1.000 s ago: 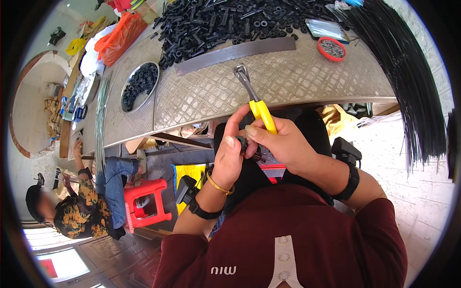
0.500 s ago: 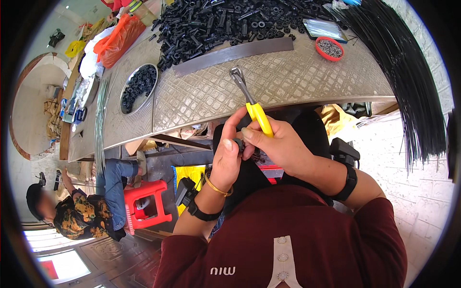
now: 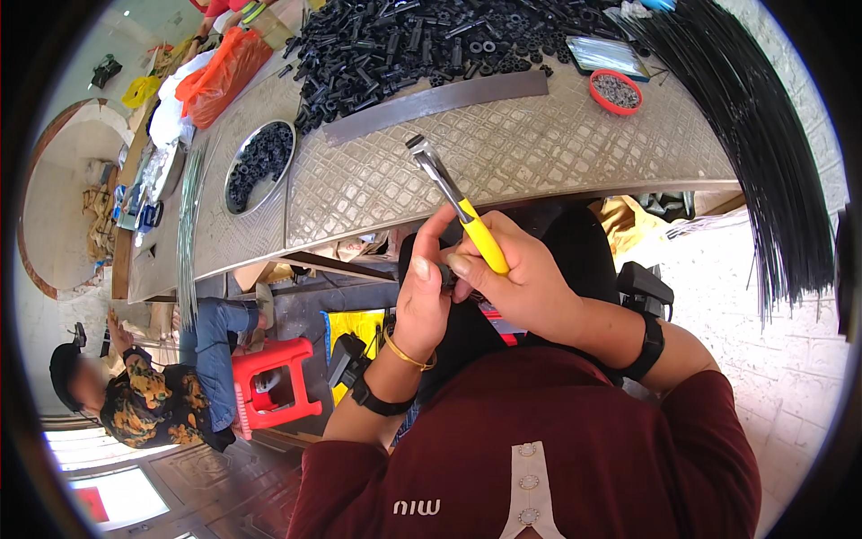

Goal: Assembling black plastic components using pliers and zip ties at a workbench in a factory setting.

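Note:
In my right hand (image 3: 530, 274) is a pair of yellow-handled pincers (image 3: 483, 235), its steel jaws pointing up and left over the table edge. The fingers of that hand are curled round the handles, and the thumb reaches toward my left hand (image 3: 424, 296). Between the fingertips of the left hand sits a small black part (image 3: 445, 275), mostly hidden by the fingers. Both hands meet above my lap, just in front of the table (image 3: 377, 193).
A heap of black parts (image 3: 413, 40) lies at the back behind a grey metal strip (image 3: 440, 104). A round tray (image 3: 289, 166) of black parts stands left, a red bowl (image 3: 616, 110) right. Long black rods (image 3: 763, 144) overhang the right edge. Someone (image 3: 153, 395) sits by a red stool (image 3: 269, 386).
The pincers have turned in my right hand; the jaws now tip farther left and show edge-on. My left hand keeps its pinch on the black part.

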The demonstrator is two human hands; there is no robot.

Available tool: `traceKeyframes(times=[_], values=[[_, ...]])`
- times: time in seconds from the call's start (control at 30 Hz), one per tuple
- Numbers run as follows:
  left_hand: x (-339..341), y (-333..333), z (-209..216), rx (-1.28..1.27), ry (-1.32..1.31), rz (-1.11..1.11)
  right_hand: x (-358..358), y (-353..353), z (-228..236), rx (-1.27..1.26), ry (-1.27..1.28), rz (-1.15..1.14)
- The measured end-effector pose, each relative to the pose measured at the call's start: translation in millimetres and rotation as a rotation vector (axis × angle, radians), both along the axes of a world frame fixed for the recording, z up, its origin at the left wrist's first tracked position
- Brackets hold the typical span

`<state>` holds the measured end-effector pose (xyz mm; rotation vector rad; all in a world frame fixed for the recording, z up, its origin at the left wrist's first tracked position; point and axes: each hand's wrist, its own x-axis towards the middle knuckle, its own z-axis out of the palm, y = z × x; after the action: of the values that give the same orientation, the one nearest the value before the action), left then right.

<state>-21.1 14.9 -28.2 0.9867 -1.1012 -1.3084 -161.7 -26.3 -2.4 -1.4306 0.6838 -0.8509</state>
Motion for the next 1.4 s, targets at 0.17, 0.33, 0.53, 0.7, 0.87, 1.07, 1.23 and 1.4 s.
traceKeyframes(times=[0.17, 0.33, 0.53, 0.7, 0.87, 1.07, 1.23, 1.4], values=[[-0.9, -1.8, 10.1, -0.001, 0.068, 0.0, 3.7, -16.9, 0.0, -0.747, -0.014, -0.056], [-1.2, -3.0, 17.8, 0.094, 0.2, -0.089, -0.1, -21.7, -2.6, -0.838, 0.083, 0.026], [-9.0, -6.2, 12.0, 0.112, 0.249, 0.11, 0.0, -18.7, 5.8, -0.771, 0.098, -0.066], [10.1, -9.9, 14.8, 0.073, 0.35, 0.016, -50.4, -31.1, 19.1, -0.781, 0.455, 0.023], [15.0, -11.0, 18.0, 0.066, 0.377, -0.013, -72.9, -30.1, 21.4, -0.981, 0.69, 0.121], [10.2, -11.8, 22.0, 0.175, 0.304, 0.06, -60.2, -25.8, 22.1, -0.954, 0.738, 0.172], [18.5, -11.0, 22.6, 0.188, 0.266, 0.022, -55.8, -24.5, 20.6, -0.968, 0.699, 0.181], [24.4, -12.6, 17.3, 0.191, 0.375, -0.089, -53.2, -24.4, 25.9, -1.121, 0.737, -0.021]])
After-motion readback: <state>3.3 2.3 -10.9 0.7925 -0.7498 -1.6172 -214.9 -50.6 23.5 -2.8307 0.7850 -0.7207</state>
